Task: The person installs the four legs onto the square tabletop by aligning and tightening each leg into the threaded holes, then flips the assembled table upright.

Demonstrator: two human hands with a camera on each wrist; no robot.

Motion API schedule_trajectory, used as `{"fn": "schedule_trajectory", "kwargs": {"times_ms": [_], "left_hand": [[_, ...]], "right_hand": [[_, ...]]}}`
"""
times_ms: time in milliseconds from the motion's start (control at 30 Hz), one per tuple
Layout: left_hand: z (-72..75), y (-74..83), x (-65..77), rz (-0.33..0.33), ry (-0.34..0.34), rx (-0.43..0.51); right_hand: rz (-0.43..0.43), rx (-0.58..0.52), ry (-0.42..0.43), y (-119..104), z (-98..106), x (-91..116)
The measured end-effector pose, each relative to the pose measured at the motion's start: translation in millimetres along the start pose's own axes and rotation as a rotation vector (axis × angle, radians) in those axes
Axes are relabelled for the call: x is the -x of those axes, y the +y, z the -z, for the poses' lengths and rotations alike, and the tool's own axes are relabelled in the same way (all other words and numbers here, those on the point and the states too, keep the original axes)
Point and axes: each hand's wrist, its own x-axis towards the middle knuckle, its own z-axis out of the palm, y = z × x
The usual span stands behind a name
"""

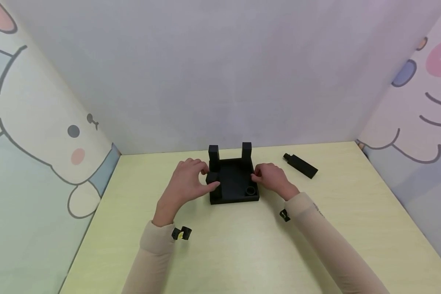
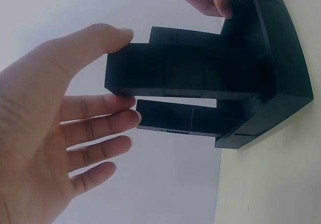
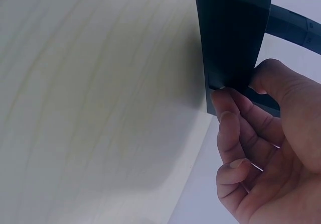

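Note:
A black square tray-like base [image 1: 233, 179] rests on the table, with black square posts standing at three of its corners. My left hand [image 1: 185, 179] pinches the top of the front-left post [image 2: 185, 73] between thumb and index finger, its other fingers spread alongside. The two rear posts, left [image 1: 213, 154] and right [image 1: 246, 152], rise from the back corners. At the front-right corner a round socket [image 1: 250, 190] shows. On the right side, my right hand [image 1: 270, 177] grips the edge of the base with thumb and curled fingers.
Another black post [image 1: 301, 165], narrower at one end, lies loose on the table right of the base. A pale wall [image 1: 231, 81] stands behind the pale wooden table [image 1: 228, 245]. Cartoon-printed panels [image 1: 40, 134] flank both sides.

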Motion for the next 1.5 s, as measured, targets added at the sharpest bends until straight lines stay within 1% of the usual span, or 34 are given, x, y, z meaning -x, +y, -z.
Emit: {"fn": "schedule_trajectory", "kwargs": {"times_ms": [233, 300, 400, 500, 667, 733, 800, 867, 1033, 1167, 1267, 1367, 1500], "left_hand": [[0.9, 1.5, -2.3, -0.054, -0.11, 0.115], [0.9, 1.4, -1.9, -0.068, -0.128, 0.14], [-0.3, 1.2, -1.0, -0.082, -0.137, 0.15], [-2.6, 1.4, 0.1, -0.074, -0.108, 0.113], [-5.7, 2.7, 2.2, -0.037, 0.024, -0.035], [-5.9, 3.6, 2.5, -0.033, 0.065, -0.068], [-6.0, 4.1, 2.5, -0.033, 0.08, -0.078], [-5.7, 4.7, 2.0, -0.028, 0.069, -0.07], [-4.0, 5.5, 0.7, -0.019, 0.0, 0.003], [-4.2, 5.0, 0.2, -0.043, -0.041, 0.072], [-5.7, 4.1, 0.5, -0.056, -0.07, 0.097], [-6.8, 3.9, 1.1, -0.064, -0.068, 0.079], [-8.3, 4.5, 1.8, -0.053, -0.007, -0.033]], "right_hand": [[0.0, 0.004, 0.003, 1.9, -3.2, -2.3], [0.002, 0.003, 0.002, 1.2, -3.0, -2.2], [-0.004, 0.004, -0.002, 0.2, -2.6, -1.8], [-0.014, 0.008, -0.006, -0.1, -2.2, -1.5], [-0.011, 0.007, -0.006, 0.0, -2.0, -1.1], [-0.01, 0.006, -0.002, -0.2, -2.0, -0.8], [-0.01, 0.006, 0.0, -0.2, -2.0, -0.7], [-0.01, 0.006, 0.001, -0.3, -2.2, -0.9], [-0.013, 0.001, -0.002, -0.9, -2.0, -0.5], [-0.015, -0.003, -0.002, -1.1, -1.9, -0.2], [-0.017, -0.003, -0.002, -1.5, -2.2, -0.6], [-0.02, -0.002, -0.005, -2.1, -2.0, -0.6], [-0.021, -0.002, -0.001, -2.3, -1.7, -0.7]]}}
